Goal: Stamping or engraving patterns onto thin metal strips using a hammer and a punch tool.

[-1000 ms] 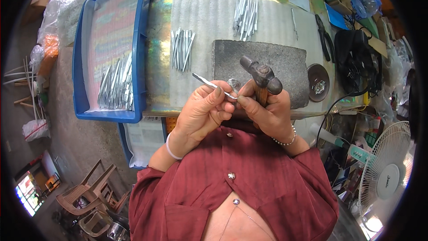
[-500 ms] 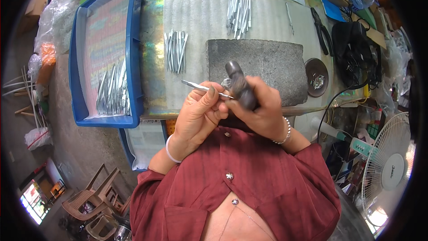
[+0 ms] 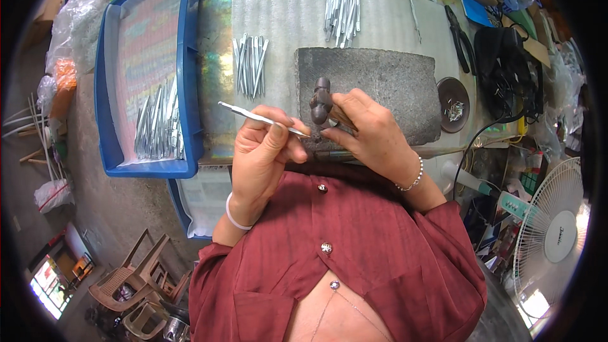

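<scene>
1. Head view, looking down: grey stone block (image 3: 380,88) sits on the counter (image 3: 278,19), used as landmark below.
2. Left hand (image 3: 263,152) is at the block's near-left corner. Its fingers pinch a thin metal strip (image 3: 259,117), thumb and forefinger pressed together on the strip's right part.
3. Strip slants up-left from the block's near edge; its right tip rests at that edge, just beside the hammer head.
4. Right hand (image 3: 367,136) lies over the block's near edge, fingers wrapped tight round a small hammer (image 3: 321,104). Dark head of the hammer stands on the block's left part; the handle is mostly hidden in the fist.
5. Left of the block: bundle of metal strips (image 3: 250,66) lying on the counter's ribbed mat, apart from the block.
6. Beyond the block's far edge: a second pile of strips (image 3: 342,3).
7. Further left of the block: blue tray (image 3: 190,88) w/ more strips (image 3: 158,126) in its near end.
8. Right of the block: small round dish (image 3: 453,95), then black pliers (image 3: 459,38) further back.
9. White fan (image 3: 557,228) stands near-right of the block, off the counter.
</scene>
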The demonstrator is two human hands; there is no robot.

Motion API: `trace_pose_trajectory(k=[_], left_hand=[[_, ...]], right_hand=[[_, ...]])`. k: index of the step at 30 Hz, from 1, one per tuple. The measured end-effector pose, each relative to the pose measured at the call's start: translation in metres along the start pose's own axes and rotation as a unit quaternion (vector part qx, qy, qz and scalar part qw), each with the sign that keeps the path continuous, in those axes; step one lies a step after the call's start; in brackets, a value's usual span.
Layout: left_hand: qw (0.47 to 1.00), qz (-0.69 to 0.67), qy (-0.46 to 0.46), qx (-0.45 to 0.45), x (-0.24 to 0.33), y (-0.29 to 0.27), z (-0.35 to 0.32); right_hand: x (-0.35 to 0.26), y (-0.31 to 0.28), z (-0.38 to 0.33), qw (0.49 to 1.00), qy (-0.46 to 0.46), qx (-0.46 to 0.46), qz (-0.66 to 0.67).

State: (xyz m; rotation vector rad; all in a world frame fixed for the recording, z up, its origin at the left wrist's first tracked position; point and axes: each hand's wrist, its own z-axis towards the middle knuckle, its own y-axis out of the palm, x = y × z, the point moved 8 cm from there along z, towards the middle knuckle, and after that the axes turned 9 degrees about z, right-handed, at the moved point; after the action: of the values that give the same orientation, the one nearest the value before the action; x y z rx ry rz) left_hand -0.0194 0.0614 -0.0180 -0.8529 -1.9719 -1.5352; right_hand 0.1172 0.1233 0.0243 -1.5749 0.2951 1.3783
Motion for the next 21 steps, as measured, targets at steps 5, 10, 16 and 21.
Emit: trace_pose_trajectory(k=[5, 10, 16, 21], left_hand=[[0.962, 0.265, 0.072, 0.005, 0.008, 0.013, 0.005], [0.924, 0.366, 0.104, -0.016, 0.002, 0.02, 0.01], [0.909, 0.396, 0.129, 0.018, 0.001, 0.022, 0.014], [0.894, 0.423, 0.148, 0.008, 0.002, 0.024, 0.013]], right_hand=[[0.011, -0.016, -0.011, 0.993, 0.06, 0.037, 0.095], [0.032, -0.021, -0.028, 0.924, 0.191, 0.093, 0.319], [0.039, -0.02, -0.033, 0.931, 0.174, 0.08, 0.312], [0.041, -0.025, -0.032, 0.949, 0.139, 0.11, 0.262]])
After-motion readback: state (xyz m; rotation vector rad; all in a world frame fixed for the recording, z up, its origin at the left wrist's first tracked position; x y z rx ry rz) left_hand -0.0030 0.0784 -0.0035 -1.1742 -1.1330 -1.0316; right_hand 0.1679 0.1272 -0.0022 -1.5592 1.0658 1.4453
